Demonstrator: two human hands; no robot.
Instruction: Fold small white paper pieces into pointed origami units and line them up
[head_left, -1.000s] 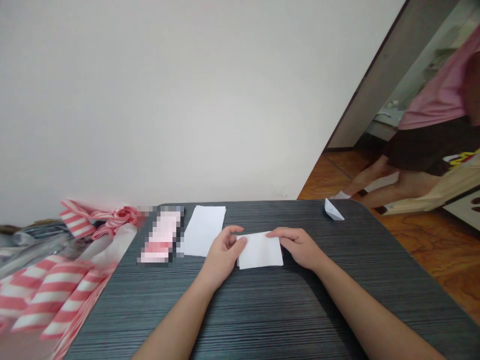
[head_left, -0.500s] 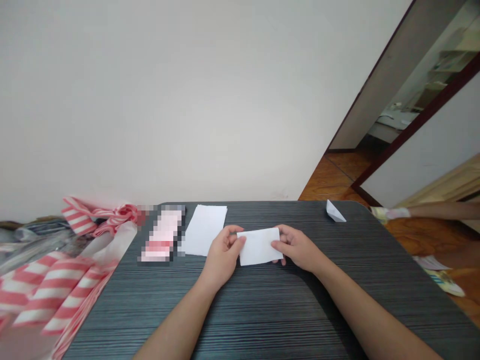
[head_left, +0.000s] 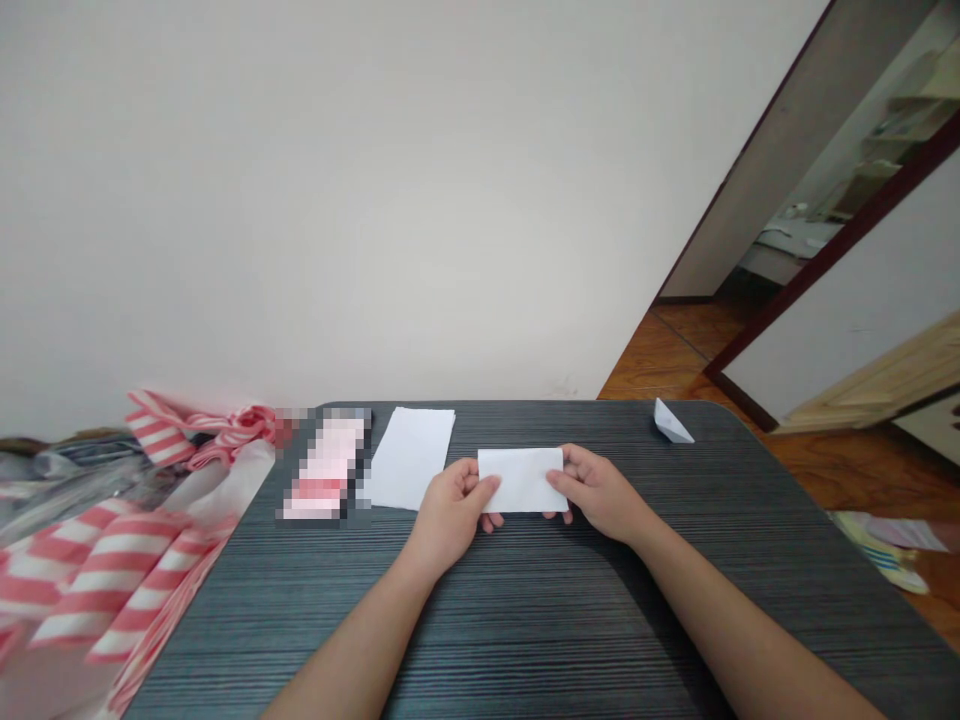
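A small white rectangle of paper (head_left: 523,480) is held between my two hands above the middle of the dark table (head_left: 480,620). My left hand (head_left: 448,508) pinches its left end, thumb on the near face and fingers behind. At the right end, my right hand (head_left: 601,492) grips it the same way, with some fingertips showing below the lower edge. Left of my left hand lies a stack of white paper sheets (head_left: 412,455). Farther off, near the table's back right corner, rests a folded white paper boat (head_left: 673,422).
A pixelated pink and white item (head_left: 326,465) lies at the table's back left. Red-and-white striped cloth (head_left: 112,570) is heaped beyond the left edge. A pale wall (head_left: 450,200) rises behind the table. A shoe (head_left: 885,560) is on the wooden floor at right.
The paper has been levelled, its lower edge now straighter and slightly higher. My left fingertips now show beneath it. The person's leg at the far right has gone out of view.
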